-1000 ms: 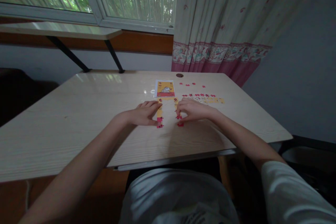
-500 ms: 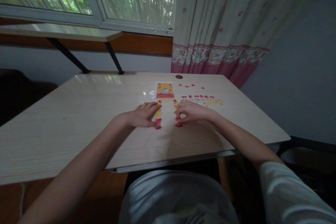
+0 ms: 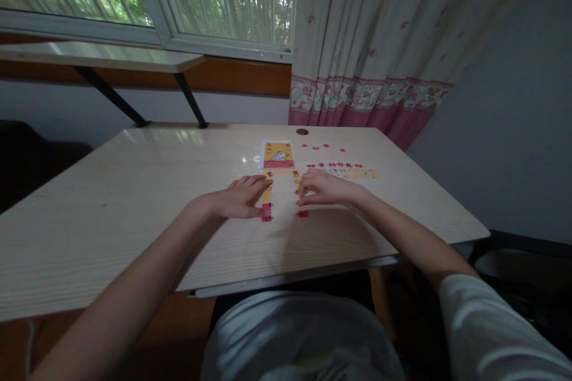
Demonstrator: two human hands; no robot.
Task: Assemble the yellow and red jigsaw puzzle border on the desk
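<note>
A partly joined jigsaw frame (image 3: 268,196) of yellow and red pieces lies on the pale wooden table (image 3: 134,202). My left hand (image 3: 239,197) lies flat beside the frame's left strip, fingers stretched out and touching it. My right hand (image 3: 322,187) rests over the frame's right strip, its fingers curled on the pieces there; what they hold is hidden. A loose red piece (image 3: 302,213) lies just below that hand. A small picture card (image 3: 277,154) sits beyond the frame.
A row of red and yellow loose pieces (image 3: 344,169) lies to the right, with several red pieces (image 3: 322,146) farther back. A cable hole (image 3: 302,131) marks the table's far edge. A curtain (image 3: 370,41), window and wall shelf (image 3: 102,56) stand behind.
The view has shifted slightly left and down. Both hands have kept their places on the frame; the right hand's fingers have moved a little over the right strip.
</note>
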